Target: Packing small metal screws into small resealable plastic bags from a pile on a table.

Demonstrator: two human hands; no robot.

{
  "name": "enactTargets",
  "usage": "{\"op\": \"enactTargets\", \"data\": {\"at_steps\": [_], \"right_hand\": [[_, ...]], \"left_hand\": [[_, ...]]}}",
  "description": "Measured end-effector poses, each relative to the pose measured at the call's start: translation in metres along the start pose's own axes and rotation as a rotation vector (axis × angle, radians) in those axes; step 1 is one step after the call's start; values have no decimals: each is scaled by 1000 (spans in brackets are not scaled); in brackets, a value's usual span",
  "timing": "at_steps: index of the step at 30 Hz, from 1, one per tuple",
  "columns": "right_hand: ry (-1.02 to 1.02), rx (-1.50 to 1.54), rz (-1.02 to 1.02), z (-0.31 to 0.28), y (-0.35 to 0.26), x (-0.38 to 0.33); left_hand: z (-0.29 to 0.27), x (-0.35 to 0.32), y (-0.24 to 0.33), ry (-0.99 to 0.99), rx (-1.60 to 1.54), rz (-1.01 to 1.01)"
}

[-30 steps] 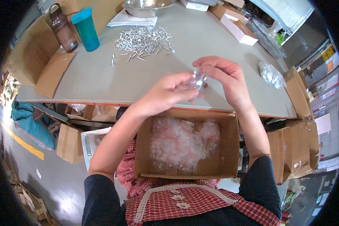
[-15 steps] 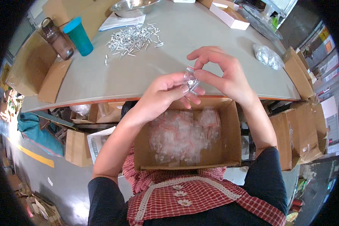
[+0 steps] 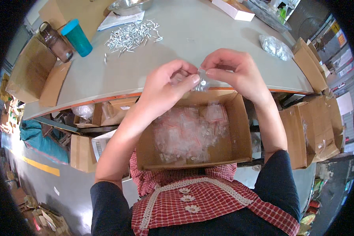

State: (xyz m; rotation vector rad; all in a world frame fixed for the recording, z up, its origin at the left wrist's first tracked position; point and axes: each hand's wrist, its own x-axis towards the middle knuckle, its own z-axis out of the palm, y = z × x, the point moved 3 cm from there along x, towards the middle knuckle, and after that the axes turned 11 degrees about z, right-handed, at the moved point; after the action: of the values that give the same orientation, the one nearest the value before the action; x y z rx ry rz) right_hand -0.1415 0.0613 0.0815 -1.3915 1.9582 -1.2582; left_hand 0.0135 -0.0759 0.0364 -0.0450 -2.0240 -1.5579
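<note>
My left hand (image 3: 168, 82) and my right hand (image 3: 234, 74) meet above the table's front edge, both pinching the top of a small clear zip bag (image 3: 201, 83). Inside the bag a small white round piece shows beside some metal parts that I cannot make out well. Below the hands, a cardboard box (image 3: 242, 133) on my lap holds many similar clear bags (image 3: 181, 133) with red strips. Farther off on the table lies a loose heap of silver screw-like metal pieces (image 3: 130, 37).
Behind the heap are a steel bowl (image 3: 131, 7) and folded paper (image 3: 120, 20). A teal cup (image 3: 78, 38) and a brown bottle (image 3: 56, 42) stand at the left by an open carton (image 3: 29, 69). A bundled clear plastic bag (image 3: 275, 48) lies at the right, near more cartons (image 3: 308, 133).
My left fingers have shifted from holding the bag's body to pinching its top edge. Both hands now grip that edge side by side, and the bag hangs below them.
</note>
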Motion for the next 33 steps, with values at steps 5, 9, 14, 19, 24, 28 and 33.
{"op": "enactTargets", "data": {"at_steps": [5,9,14,19,24,28,33], "right_hand": [[-102,197,125,4,-8,-18],[-182,280,233,3,-10,-26],[-333,278,281,-1,3,-36],[-325,289,227,-11,17,-55],[-309,642,475,-21,39,-100],[257,582,374,-65,73,-154],[1125,579,188,-132,112,-240]], "left_hand": [[11,4,10,-23,-44,-71],[15,4,11,-16,-175,-79],[33,5,9,-26,-271,-148],[54,9,6,-69,-368,-162],[90,14,-7,-223,-337,-233],[116,5,-40,-478,103,-319],[144,-31,-93,-751,966,131]]}}
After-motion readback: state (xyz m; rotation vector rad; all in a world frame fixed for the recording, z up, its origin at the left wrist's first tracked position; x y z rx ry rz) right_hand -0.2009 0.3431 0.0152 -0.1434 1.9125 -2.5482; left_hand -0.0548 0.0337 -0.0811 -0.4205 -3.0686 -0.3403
